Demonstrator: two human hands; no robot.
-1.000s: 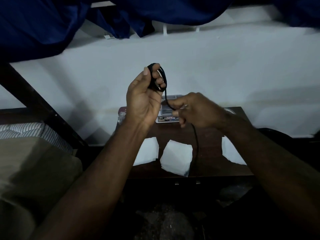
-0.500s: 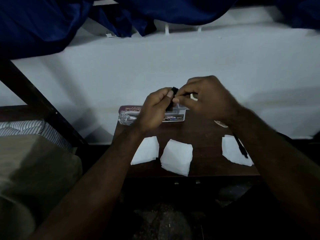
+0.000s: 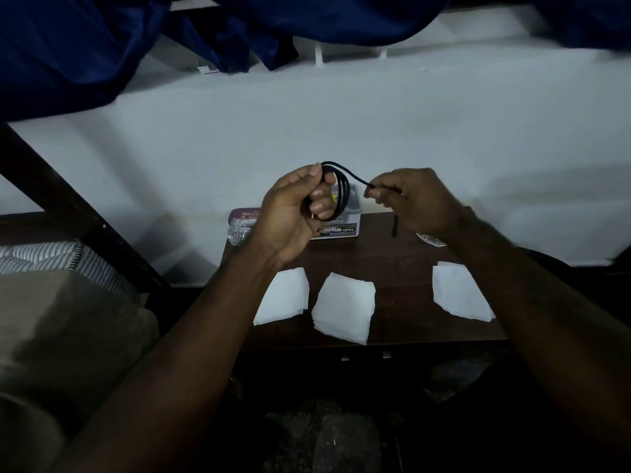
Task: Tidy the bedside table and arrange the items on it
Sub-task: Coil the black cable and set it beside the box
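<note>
Above the dark wooden bedside table [image 3: 403, 264], my left hand [image 3: 293, 213] grips a coil of black cable [image 3: 343, 196] wound in a few loops. My right hand [image 3: 413, 199] pinches the cable's free strand just right of the coil; the short tail end hangs below that hand. Three folded white tissues lie along the table's front: one on the left [image 3: 283, 295], one in the middle [image 3: 345, 307], one on the right [image 3: 459, 291]. A small white box [image 3: 341, 230] stands at the back, partly hidden by my left hand.
A clear plastic packet with a purple label [image 3: 242, 223] lies at the table's back left corner, and a small round item [image 3: 432, 240] at the back right. A white wall rises behind. A bed with a striped pillow [image 3: 51, 257] is at left, blue fabric [image 3: 68, 46] hangs overhead.
My hands met close together over the box half a second ago; now they have parted, the left one holding a bigger coil and the right one drawing the short free end out to the right.
</note>
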